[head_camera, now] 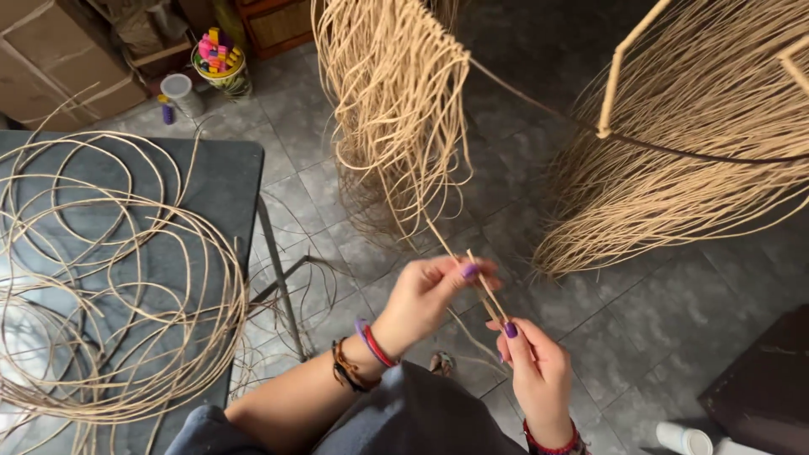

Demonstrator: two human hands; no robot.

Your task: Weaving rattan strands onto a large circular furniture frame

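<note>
My left hand (428, 297) and my right hand (533, 364) pinch the same thin tan rattan strand (486, 289) between fingertips, a little apart from each other. The strand runs up to a hanging fringe of many pale rattan strands (396, 109) fixed on a dark wire hoop (539, 105). The hoop carries a second, wider bunch of strands (699, 160) at the right. Both wrists wear bracelets.
A dark table (227, 181) at the left bears loose coils of rattan (109, 286). Cardboard boxes (59, 59), a white cup (179, 91) and a pot of coloured bits (221, 59) stand on the grey tiled floor (657, 312). A dark piece of furniture (763, 388) sits at lower right.
</note>
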